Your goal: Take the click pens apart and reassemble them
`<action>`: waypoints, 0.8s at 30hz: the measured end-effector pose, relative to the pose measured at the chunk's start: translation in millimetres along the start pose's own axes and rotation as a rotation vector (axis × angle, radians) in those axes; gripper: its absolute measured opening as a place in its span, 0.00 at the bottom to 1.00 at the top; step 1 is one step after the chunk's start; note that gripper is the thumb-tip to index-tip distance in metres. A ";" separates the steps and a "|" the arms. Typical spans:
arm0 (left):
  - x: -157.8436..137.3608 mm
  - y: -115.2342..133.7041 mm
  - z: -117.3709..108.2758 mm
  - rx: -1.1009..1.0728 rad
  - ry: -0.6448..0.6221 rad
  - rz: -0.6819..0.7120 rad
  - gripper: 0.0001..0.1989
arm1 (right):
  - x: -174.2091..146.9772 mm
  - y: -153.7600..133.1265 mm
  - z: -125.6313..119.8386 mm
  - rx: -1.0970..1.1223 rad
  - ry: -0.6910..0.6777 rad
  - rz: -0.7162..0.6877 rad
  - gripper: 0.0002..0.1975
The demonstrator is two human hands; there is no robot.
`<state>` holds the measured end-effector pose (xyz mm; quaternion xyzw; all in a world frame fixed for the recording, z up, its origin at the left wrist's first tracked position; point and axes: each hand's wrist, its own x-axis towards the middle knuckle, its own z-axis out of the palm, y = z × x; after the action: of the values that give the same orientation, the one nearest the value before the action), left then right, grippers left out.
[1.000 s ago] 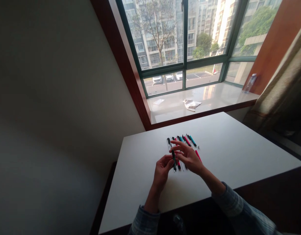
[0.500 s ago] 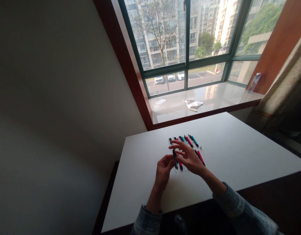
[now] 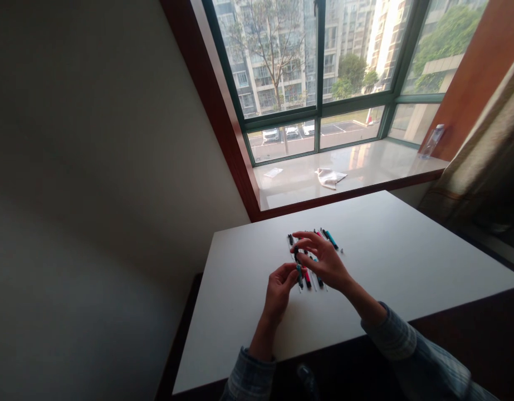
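Note:
My left hand (image 3: 278,292) is closed in a pinch on a teal-and-black pen barrel (image 3: 299,275), held upright above the table. Just above it, the thumb and fingertips of my right hand (image 3: 328,266) pinch a small black pen part (image 3: 296,253); its other fingers are spread. The two pieces look apart. Under and around both hands lie several pen pieces in rows: a pink-and-black barrel (image 3: 307,279), a teal barrel (image 3: 332,239) and thin white refills (image 3: 313,282). My right hand hides many of them.
The pieces lie on a white table (image 3: 223,312) beside a wall. A small grey piece (image 3: 342,250) sits right of the rows. On the windowsill (image 3: 369,161) are a crumpled cloth (image 3: 331,178), a paper (image 3: 273,172) and a clear bottle (image 3: 432,142). A curtain (image 3: 469,145) hangs at right.
My right hand has risen slightly with the black part, and a gap has opened above the teal barrel. My left hand has stayed almost in place.

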<state>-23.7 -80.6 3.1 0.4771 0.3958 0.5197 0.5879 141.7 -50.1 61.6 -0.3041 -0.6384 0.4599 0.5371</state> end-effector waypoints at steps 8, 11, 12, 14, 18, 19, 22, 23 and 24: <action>0.3 1.4 -0.6 0.062 0.047 0.015 0.15 | 19.8 -35.8 -18.9 -0.063 0.075 -0.093 0.17; 0.5 1.1 -1.6 0.074 0.055 0.019 0.15 | 13.1 -27.2 -51.2 -0.204 0.166 -0.018 0.16; 0.5 1.6 -1.7 0.079 0.056 0.019 0.15 | 8.3 -19.6 -64.6 -0.302 0.190 0.024 0.16; 0.5 3.0 -1.4 0.081 0.058 0.019 0.15 | -3.9 0.6 -91.4 -0.517 0.205 0.107 0.16; 1.4 5.3 -0.9 0.069 0.064 0.021 0.14 | -28.8 42.9 -129.5 -0.855 0.127 0.243 0.12; 1.7 5.3 -1.0 0.068 0.060 0.022 0.14 | -33.2 50.0 -134.7 -0.906 0.095 0.273 0.12; 2.7 4.5 -1.9 0.060 0.061 0.022 0.13 | -40.8 57.7 -144.8 -0.925 0.002 0.349 0.14; 2.9 3.9 -2.4 0.058 0.066 0.019 0.13 | -41.7 56.3 -148.0 -0.880 -0.046 0.367 0.17; 3.0 3.2 -2.9 0.057 0.069 0.015 0.14 | -42.0 53.8 -151.7 -0.818 -0.101 0.382 0.22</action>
<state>-26.8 -77.2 5.6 0.4785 0.4270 0.5288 0.5560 292.5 -26.5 -4.6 -0.5810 -0.7254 0.2749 0.2463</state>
